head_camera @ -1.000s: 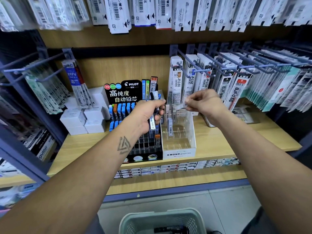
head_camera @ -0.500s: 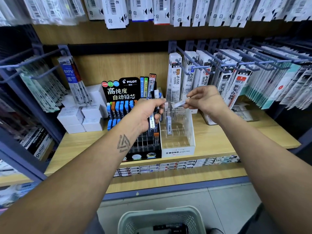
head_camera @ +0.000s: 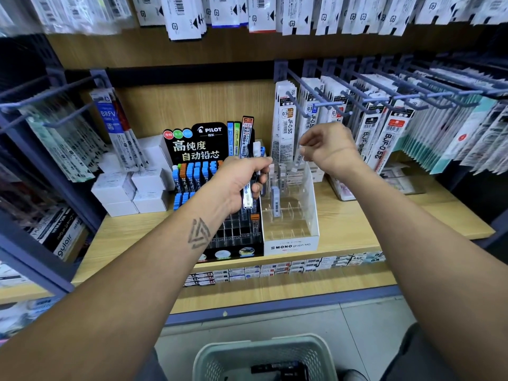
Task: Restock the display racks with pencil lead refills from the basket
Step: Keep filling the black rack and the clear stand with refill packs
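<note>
Wooden shelf (head_camera: 384,224) under pegged refill packs carries a black Pilot rack (head_camera: 220,188) and a clear Mono rack (head_camera: 291,240) side by side. Right hand (head_camera: 327,149) pinches one lead tube (head_camera: 298,159) nearly upright above the Mono rack's back slots. Left hand (head_camera: 242,180) grips a bundle of tubes (head_camera: 248,193), long axes vertical. Basket (head_camera: 264,358) sits below on the floor.

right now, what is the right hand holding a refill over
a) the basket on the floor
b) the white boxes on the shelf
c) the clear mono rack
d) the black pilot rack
c: the right hand pinches a clear lead refill that hangs above the back of the clear MONO rack, while the left hand grips a bundle of refills in front of the black Pilot rack.
</note>
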The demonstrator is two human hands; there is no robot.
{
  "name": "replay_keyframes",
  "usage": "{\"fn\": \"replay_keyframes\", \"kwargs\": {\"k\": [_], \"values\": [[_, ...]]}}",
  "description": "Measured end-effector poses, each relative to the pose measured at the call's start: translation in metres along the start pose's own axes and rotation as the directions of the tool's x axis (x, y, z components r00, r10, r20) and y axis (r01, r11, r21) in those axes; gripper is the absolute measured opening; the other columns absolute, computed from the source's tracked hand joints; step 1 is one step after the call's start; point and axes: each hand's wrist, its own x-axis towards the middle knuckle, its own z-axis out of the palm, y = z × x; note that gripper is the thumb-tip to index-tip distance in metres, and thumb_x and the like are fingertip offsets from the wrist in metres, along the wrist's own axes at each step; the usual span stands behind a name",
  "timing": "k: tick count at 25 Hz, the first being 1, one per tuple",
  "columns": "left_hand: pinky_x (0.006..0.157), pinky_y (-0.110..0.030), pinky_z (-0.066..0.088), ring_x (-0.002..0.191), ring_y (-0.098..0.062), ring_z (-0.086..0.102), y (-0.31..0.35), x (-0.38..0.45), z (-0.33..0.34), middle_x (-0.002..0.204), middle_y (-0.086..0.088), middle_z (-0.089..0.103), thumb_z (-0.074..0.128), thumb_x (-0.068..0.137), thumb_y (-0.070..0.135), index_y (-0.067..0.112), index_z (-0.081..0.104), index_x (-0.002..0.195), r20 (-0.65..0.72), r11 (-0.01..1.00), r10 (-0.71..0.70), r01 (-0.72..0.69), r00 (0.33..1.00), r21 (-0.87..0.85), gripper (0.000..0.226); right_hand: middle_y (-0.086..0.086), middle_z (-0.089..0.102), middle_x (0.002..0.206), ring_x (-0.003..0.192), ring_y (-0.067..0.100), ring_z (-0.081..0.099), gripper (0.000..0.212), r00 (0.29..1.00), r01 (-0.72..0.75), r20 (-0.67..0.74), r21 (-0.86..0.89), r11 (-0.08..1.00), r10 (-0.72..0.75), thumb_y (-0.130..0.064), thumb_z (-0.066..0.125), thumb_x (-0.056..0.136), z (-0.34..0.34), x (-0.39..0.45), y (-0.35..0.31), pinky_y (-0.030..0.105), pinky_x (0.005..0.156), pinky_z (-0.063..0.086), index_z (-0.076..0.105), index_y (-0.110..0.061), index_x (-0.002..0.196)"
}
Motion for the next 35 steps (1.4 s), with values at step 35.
{"fn": "replay_keyframes", "kwargs": {"k": [35], "values": [[0.037,-0.019,0.03,0.037,-0.012,0.037,-0.016,-0.019,0.005,0.057,-0.006,0.054,0.075,0.087,0.012,0.0,0.063,0.109,0.158,0.981,-0.07,0.039,0.985,0.189,0.028,0.005,0.07,0.079,0.072,0.017,0.064,0.015,0.918,-0.335,0.386,0.643,0.689,0.086,-0.018,0.077,0.086,0.029,-0.064,-0.022,0.032,0.067,0.057,0.074,-0.009,0.097]]}}
